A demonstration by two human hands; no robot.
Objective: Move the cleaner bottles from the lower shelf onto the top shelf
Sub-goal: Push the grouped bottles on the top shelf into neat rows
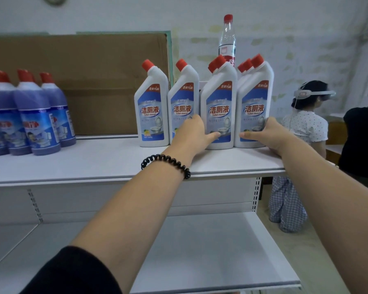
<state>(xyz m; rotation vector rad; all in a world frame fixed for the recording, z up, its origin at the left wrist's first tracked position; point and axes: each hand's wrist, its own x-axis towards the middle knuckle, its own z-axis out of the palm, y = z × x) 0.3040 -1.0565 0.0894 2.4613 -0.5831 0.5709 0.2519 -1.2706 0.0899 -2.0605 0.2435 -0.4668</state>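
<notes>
Sleeve [72,272] cropped; left hand [194,134], right hand [268,134] grip bottles [220,98], fingertips hidden behind.

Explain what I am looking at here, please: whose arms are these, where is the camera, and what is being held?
No machine here. A person wears one camera on the head, so this single picture looks forward and down along their own bare arms. The left hand, black bracelet on its wrist, has its grip on a white cleaner bottle; the right hand grips the rightmost bottle beside it. Both stand on the top shelf in a row of four white, red-capped bottles, more caps showing behind. Purple bottles stand further left, cardboard behind them. The lower shelf lies below. Two other people are at the right.
</notes>
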